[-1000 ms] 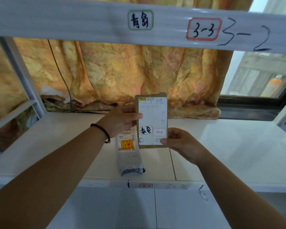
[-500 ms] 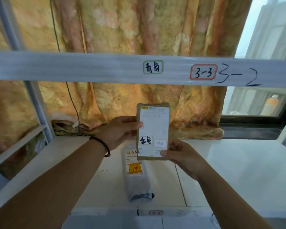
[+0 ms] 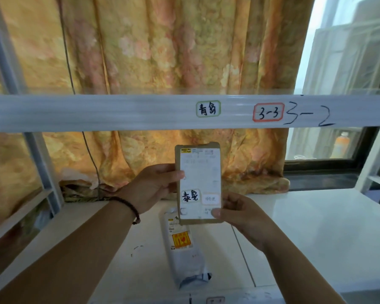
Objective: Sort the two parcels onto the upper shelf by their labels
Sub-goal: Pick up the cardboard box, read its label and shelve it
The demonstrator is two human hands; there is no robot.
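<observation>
L hand (image 3: 155, 187) + R hand (image 3: 241, 216) hold brown parcel (image 3: 199, 185) upright below upper shelf (image 3: 119, 113); grey parcel (image 3: 185, 251) on lower shelf (image 3: 316, 238)

Both arms extended forward. Left hand (image 3: 154, 186) raised, thumb pressed forward, beaded bracelet on wrist. Right hand (image 3: 242, 216) lower, fingers closed in grip.

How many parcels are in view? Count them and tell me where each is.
2. The cardboard parcel is held upright in both hands; the grey bag parcel lies on the lower shelf beneath it.
</observation>
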